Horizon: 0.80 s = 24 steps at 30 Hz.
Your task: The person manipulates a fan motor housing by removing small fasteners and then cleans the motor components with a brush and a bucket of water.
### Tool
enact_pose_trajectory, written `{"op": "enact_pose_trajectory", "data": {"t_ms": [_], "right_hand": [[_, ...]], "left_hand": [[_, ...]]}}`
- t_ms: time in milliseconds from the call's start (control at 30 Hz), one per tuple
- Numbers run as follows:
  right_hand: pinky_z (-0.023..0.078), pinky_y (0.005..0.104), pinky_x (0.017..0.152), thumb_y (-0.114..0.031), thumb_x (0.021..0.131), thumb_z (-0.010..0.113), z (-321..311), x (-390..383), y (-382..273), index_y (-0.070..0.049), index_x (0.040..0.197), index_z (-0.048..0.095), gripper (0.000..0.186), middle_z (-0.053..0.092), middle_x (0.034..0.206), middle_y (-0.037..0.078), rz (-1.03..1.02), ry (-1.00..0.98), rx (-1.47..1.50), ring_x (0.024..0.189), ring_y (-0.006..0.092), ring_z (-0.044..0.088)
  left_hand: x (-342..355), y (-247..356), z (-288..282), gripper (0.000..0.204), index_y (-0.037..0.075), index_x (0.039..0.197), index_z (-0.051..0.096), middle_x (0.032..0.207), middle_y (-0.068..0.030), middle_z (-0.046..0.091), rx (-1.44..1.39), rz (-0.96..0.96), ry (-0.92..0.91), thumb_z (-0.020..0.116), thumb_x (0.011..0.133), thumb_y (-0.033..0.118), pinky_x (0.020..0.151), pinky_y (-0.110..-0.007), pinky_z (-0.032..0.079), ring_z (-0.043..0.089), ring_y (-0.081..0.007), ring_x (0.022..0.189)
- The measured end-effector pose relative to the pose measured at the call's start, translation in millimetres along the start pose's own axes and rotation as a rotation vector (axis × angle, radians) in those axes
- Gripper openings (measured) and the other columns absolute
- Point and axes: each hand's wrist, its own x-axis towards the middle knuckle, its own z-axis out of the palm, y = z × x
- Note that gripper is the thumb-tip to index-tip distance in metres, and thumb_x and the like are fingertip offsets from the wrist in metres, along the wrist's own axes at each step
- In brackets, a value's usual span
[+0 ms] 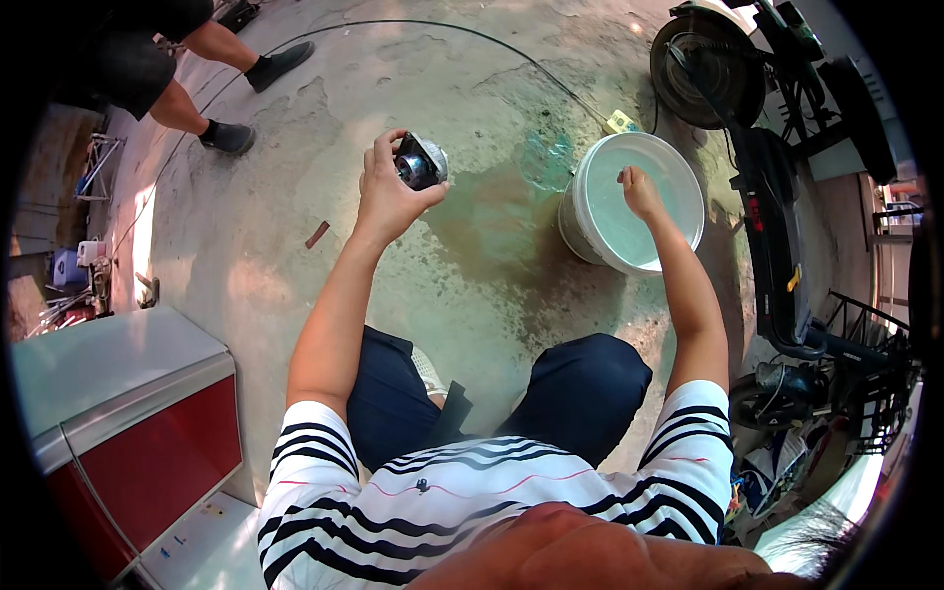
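My left hand (386,189) is wrapped round a dark, shiny metal part (421,161) with a round hollow and a flat, angular flange. It holds this part up above the concrete floor, with fingers along its left side and the thumb below. My right hand (641,194) is over the mouth of a white plastic bucket (576,228), its fingers curled closed. Whether anything small is in those fingers, I cannot make out. Pale, greenish water (629,228) appears to stand in the bucket.
Wet floor (501,221) spreads left of the bucket, with clear plastic film (548,157) on it. A black cable (462,28) runs to a yellow-labelled block (621,122). An electric scooter (777,236) stands right, a red-and-grey cabinet (157,442) left. Another person's legs (187,93) are at upper left.
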Motion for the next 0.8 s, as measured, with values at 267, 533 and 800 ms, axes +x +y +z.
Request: {"op": "enact_pose_trajectory", "data": {"t_ms": [267, 533, 800], "right_hand": [[0.045, 0.0435, 0.095, -0.007, 0.084, 0.056, 23.4, -18.6, 13.2, -0.012, 0.133, 0.046, 0.049, 0.049, 0.134, 0.023, 0.692, -0.097, -0.457, 0.124, 0.0344, 0.05], [0.048, 0.0476, 0.085, -0.03, 0.098, 0.044, 21.3, -2.1, 6.6, -0.002, 0.086, 0.069, 0.04, 0.069, 0.091, 0.02, 0.175, -0.052, -0.001, 0.089, 0.0399, 0.066], [0.047, 0.0444, 0.095, -0.002, 0.086, 0.048, -5.2, 2.5, 20.7, -0.003, 0.12, 0.051, 0.034, 0.056, 0.119, 0.025, 0.476, 0.321, -0.246, 0.111, 0.0441, 0.056]], "left_hand": [[-6.8, -4.8, -15.5, 0.088, 0.012, 0.135, 0.039, 0.126, -0.0128, 0.046, -0.059, 0.123, -0.027, 0.085, 0.061, 0.022, 0.095, -0.038, 0.045, 0.051, -0.0258, 0.111], [-5.3, -7.3, -22.9, 0.088, 0.013, 0.135, 0.038, 0.126, -0.0121, 0.047, -0.133, 0.137, -0.06, 0.086, 0.062, 0.024, 0.096, -0.039, 0.044, 0.051, -0.0258, 0.112], [-9.7, -8.6, -26.4, 0.09, 0.013, 0.137, 0.035, 0.126, -0.014, 0.048, -0.238, 0.017, -0.111, 0.085, 0.064, 0.025, 0.095, -0.04, 0.045, 0.051, -0.0285, 0.114]]}}
